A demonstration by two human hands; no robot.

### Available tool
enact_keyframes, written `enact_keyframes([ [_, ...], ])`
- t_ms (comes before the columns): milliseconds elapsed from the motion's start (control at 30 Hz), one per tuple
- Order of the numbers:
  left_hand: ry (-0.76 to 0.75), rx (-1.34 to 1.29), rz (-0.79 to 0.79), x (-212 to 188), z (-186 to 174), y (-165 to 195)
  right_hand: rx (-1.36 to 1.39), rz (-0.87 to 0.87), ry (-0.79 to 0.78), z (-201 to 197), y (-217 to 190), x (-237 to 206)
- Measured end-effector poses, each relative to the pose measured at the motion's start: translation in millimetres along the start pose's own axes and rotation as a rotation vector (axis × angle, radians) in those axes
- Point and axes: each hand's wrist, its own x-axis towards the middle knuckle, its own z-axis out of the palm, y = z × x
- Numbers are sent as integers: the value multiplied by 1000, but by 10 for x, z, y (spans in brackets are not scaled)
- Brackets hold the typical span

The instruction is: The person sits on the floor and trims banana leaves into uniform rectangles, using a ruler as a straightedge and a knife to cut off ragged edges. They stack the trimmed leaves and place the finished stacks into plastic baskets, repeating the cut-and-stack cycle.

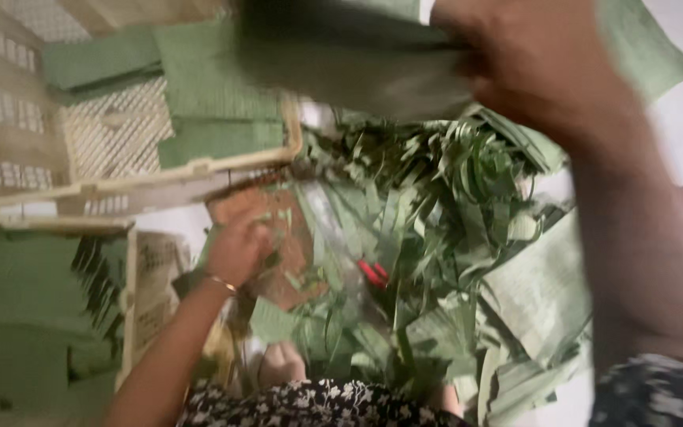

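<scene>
We look down on a heap of cut green leaf strips (428, 229), which fills the middle of the view and spills toward five o'clock.

Our left hand (239, 249) sits at about eight o'clock from the centre of the heap, a thin bangle (221, 283) on its wrist. Its fingers are curled loosely and rest on a brown board (278, 229) strewn with leaf scraps; we cannot tell whether anything is pinched between them.

Our right hand (531, 59) is raised at one o'clock, blurred by motion. It is closed around the edge of a large flat leaf piece (357, 59), dark green, which stretches from the hand toward eleven o'clock and hangs over the rim of a cream plastic crate (199, 170). How tightly the fingers grip is lost in the blur.

That crate, at ten o'clock, holds several squared green leaf sheets (215, 103) laid flat on its lattice floor. A second crate (132, 300) at eight o'clock also shows green leaf inside.

Near the heap's centre, at about six o'clock from the raised hand, something small and red (373, 273) shows among the strips; its kind is unclear. A floral-print garment (318, 403) edges the bottom.
</scene>
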Motion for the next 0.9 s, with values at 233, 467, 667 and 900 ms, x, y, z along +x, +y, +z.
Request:
enact_keyframes([
  [233,-429,-1172,-422,-670,-104,-316,106,-412,-507,488,-1434,-127],
  [467,-284,-1493,-671,-883,287,-113,57,-421,-259,2792,-2949,69],
  [667,-337,-1225,-654,-951,459,-388,648,127,141,3125,-2190,-513],
  [900,-209,-1019,-641,-913,573,-441,881,785,-77,3051,-2332,-1506],
])
